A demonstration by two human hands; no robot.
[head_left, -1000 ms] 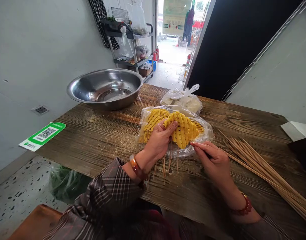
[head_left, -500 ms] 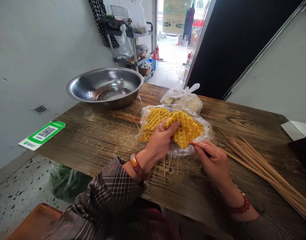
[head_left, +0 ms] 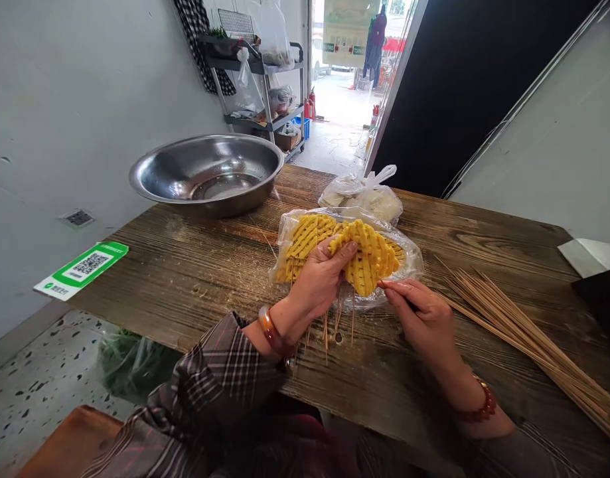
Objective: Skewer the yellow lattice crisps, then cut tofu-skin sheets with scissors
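Note:
My left hand [head_left: 320, 275] pinches a yellow lattice-cut food piece [head_left: 368, 255] at its left side, thumb on top. At the piece's lower right edge, my right hand [head_left: 424, 312] grips a thin wooden skewer [head_left: 381, 285], whose tip meets the piece; how deep it goes I cannot tell. Behind and below lies a clear plastic bag [head_left: 411, 259] with more yellow lattice pieces [head_left: 307, 236] on it. Several skewers [head_left: 326, 335] stick out toward me from under my left hand. To the right, a bundle of loose skewers [head_left: 528, 332] lies on the table.
A large steel basin [head_left: 208, 176] stands at the table's back left. Behind the yellow pieces sits a tied plastic bag [head_left: 362, 196] with pale contents. A green QR card [head_left: 83, 269] lies at the left edge of the wooden table [head_left: 185, 292]. Beyond is a shelf cart [head_left: 259, 66].
Both hands keep nearly the same hold and place, the skewer at the piece's edge. The view has shifted very slightly.

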